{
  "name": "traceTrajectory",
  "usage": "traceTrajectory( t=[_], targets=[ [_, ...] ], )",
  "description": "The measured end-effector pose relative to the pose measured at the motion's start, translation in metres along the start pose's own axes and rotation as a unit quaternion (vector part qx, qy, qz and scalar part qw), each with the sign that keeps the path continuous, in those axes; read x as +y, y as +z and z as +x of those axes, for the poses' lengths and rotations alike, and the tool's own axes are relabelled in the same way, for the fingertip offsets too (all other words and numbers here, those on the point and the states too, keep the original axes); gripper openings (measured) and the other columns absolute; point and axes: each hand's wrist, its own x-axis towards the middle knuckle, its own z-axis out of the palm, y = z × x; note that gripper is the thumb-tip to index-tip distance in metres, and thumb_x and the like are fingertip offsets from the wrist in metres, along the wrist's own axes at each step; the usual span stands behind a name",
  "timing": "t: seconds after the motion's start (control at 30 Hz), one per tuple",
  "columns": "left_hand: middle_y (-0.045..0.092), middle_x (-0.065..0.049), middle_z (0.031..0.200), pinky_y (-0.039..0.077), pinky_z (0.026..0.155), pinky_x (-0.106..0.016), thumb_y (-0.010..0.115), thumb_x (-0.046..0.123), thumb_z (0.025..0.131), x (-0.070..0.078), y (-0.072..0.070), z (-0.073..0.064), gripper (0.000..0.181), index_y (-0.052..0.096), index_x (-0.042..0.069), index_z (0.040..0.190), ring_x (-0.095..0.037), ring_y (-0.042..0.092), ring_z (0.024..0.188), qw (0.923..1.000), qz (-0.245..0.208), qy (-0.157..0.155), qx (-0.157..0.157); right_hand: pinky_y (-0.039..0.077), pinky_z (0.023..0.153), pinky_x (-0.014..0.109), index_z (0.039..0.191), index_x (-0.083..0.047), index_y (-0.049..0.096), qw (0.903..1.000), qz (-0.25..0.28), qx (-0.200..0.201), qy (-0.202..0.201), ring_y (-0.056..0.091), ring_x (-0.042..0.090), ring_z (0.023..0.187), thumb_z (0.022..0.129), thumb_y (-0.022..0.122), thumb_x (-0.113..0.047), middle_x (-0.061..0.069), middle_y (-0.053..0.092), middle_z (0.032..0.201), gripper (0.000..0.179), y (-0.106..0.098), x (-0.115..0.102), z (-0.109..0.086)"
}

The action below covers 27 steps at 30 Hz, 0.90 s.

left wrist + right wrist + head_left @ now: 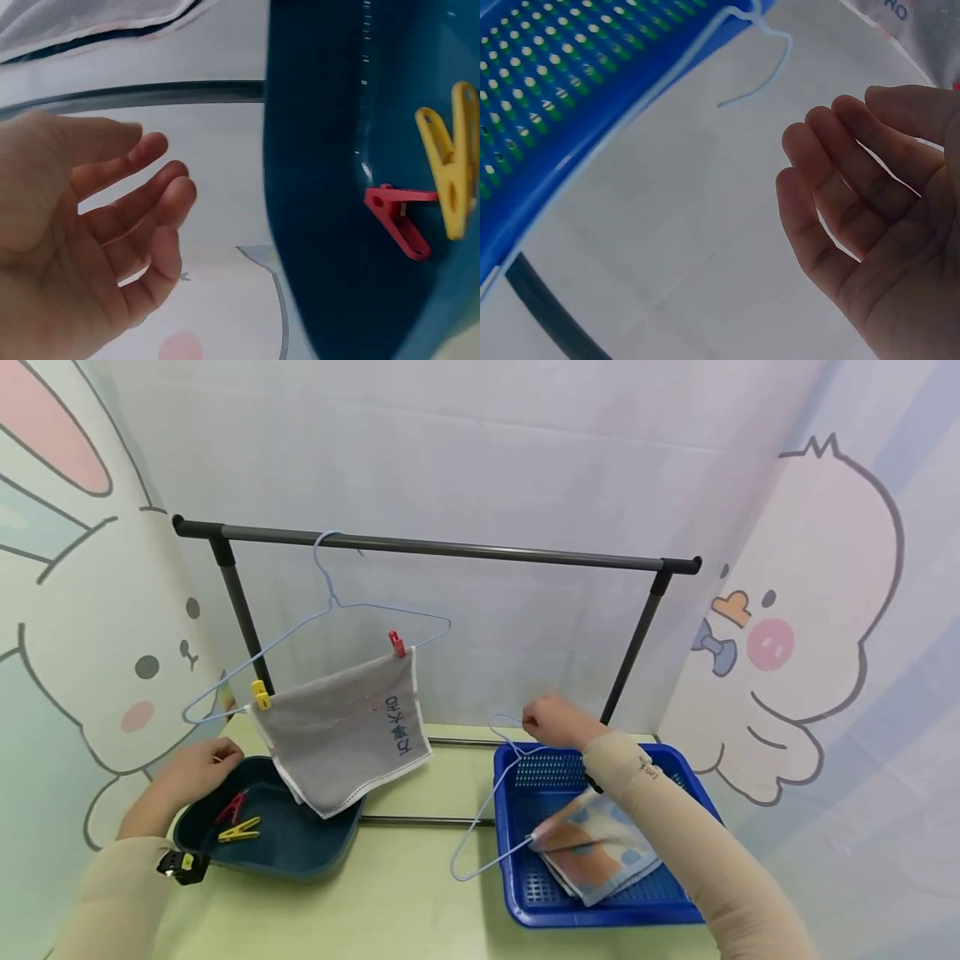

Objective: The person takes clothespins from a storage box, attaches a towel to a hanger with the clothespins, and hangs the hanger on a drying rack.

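Observation:
My left hand (pixel 197 770) hovers by the left edge of a teal basin (pixel 296 856). Its fingers are loosely bent and hold nothing. Inside the basin lie a red clothespin (pixel 397 217) and a yellow clothespin (pixel 450 161). Above the far side of a blue basket (pixel 592 917) is my right hand (pixel 557 720), relaxed, with an empty palm in the right wrist view. Near it a light-blue wire hanger (pixel 497 860) leans over the basket's left side, one end touching a folded patterned towel (pixel 600 852).
A black rack bar (pixel 480 552) spans the back. From it hangs another blue hanger (pixel 390 607), carrying a grey cloth (pixel 341 727) fixed by a yellow clothespin (pixel 261 695) and a red clothespin (pixel 397 644). Everything stands on a pale green table (pixel 420 893).

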Motion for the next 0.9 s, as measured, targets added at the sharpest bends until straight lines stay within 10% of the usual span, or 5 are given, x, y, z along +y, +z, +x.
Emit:
traceTrajectory(
  t=[0.3,0.9],
  targets=[
    [0.062,-0.002,0.077,0.048,0.063,-0.044,0.06,0.011,0.09,0.008,0.022,-0.003,0.013,0.065,-0.001,0.092,-0.014,0.054,0.065,0.9968,0.032,0.031,-0.067,0.051,0.079,0.036,0.102,-0.003,0.069,0.9994,-0.033,-0.008,-0.005,0.061,0.022,0.089,0.089,0.063,-0.009,0.009,0.066,0.097,0.015,0.02,0.012,-0.017],
    [0.058,-0.005,0.079,0.045,0.061,-0.04,0.072,0.022,0.083,0.013,0.052,-0.014,0.03,0.062,-0.005,0.093,-0.019,0.054,0.068,0.9869,0.043,0.003,-0.155,0.05,0.081,0.04,0.102,-0.002,0.068,0.9992,-0.032,-0.024,0.006,0.061,0.024,0.09,0.088,0.066,-0.009,0.009,0.064,0.096,0.017,0.044,0.02,-0.018]
  ],
)
